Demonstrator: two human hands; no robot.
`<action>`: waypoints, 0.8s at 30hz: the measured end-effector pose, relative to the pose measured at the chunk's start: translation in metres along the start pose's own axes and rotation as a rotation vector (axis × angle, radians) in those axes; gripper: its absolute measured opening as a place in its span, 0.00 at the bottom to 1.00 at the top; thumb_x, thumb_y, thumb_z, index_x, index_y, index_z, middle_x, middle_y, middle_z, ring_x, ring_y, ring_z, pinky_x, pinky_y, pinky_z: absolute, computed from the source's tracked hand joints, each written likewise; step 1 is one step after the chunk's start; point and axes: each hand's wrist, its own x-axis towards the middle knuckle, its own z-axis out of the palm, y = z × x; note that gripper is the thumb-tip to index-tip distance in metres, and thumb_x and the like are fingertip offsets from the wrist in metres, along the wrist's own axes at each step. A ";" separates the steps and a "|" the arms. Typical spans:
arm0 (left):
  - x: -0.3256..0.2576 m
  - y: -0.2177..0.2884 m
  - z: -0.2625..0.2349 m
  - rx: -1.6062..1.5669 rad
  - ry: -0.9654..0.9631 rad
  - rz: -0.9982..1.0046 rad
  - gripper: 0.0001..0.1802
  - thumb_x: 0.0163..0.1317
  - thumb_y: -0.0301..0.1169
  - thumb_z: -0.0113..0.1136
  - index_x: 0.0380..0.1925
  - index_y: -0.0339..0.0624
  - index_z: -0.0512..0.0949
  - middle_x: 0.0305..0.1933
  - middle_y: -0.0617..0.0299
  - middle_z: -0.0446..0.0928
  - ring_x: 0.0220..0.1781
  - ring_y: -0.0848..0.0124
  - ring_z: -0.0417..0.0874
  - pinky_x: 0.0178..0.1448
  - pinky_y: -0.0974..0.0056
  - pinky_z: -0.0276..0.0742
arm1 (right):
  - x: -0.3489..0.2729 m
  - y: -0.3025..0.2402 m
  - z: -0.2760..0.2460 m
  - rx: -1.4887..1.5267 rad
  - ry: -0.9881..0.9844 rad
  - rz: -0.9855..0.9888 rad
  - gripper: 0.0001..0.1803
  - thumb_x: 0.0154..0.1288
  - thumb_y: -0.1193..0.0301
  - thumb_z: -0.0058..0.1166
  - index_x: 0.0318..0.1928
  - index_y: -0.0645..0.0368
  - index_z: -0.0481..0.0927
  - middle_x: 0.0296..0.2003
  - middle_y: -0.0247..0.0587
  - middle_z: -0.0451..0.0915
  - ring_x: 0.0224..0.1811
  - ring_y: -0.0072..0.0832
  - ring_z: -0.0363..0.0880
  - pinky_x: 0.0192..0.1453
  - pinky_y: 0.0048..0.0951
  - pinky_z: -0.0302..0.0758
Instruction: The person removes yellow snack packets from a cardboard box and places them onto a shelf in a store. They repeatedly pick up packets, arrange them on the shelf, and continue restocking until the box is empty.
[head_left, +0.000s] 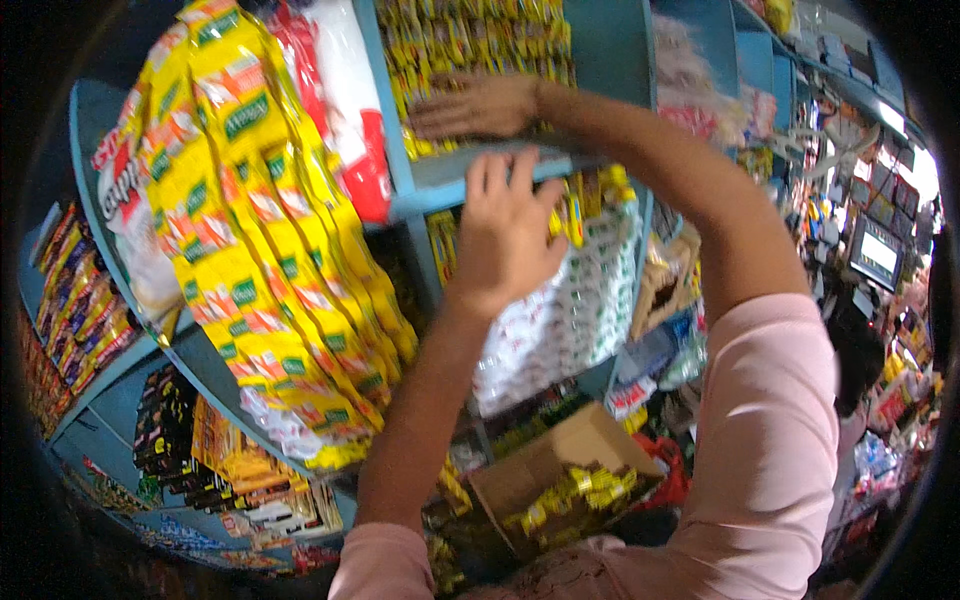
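Note:
My right hand lies flat, fingers stretched out together, against rows of small yellow packets stacked in an upper shelf compartment. Below it, my left hand is raised with its fingers apart, the tips at the blue shelf edge. Neither hand holds anything that I can see. Beneath the left hand hang strips of white and green sachets, with a few yellow packets above them. The right forearm crosses in front of the shelf's upright.
Long strips of yellow sachets hang to the left, beside a red and white bag. An open cardboard box with yellow packets stands below. Dark and orange packets fill the lower left shelves. A lit screen is at the far right.

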 end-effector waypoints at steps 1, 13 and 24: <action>-0.002 -0.005 0.003 0.010 0.029 0.033 0.31 0.48 0.43 0.74 0.53 0.44 0.84 0.66 0.45 0.72 0.67 0.43 0.70 0.77 0.39 0.58 | -0.002 -0.004 -0.018 0.003 -0.046 0.063 0.33 0.81 0.59 0.39 0.82 0.48 0.56 0.84 0.36 0.52 0.86 0.33 0.50 0.85 0.59 0.51; -0.243 0.153 -0.004 -0.847 -0.427 -0.425 0.22 0.62 0.34 0.67 0.56 0.43 0.79 0.55 0.45 0.81 0.51 0.45 0.84 0.57 0.46 0.81 | -0.094 -0.340 -0.213 0.641 0.491 0.590 0.15 0.67 0.65 0.59 0.51 0.57 0.79 0.47 0.43 0.79 0.48 0.39 0.79 0.53 0.41 0.78; -0.427 0.250 0.069 -0.752 -1.133 -0.830 0.29 0.60 0.34 0.68 0.62 0.40 0.78 0.62 0.44 0.81 0.62 0.43 0.82 0.65 0.44 0.79 | -0.155 -0.747 -0.062 1.555 -0.926 0.960 0.43 0.53 0.67 0.72 0.71 0.55 0.72 0.62 0.60 0.79 0.67 0.53 0.77 0.71 0.51 0.73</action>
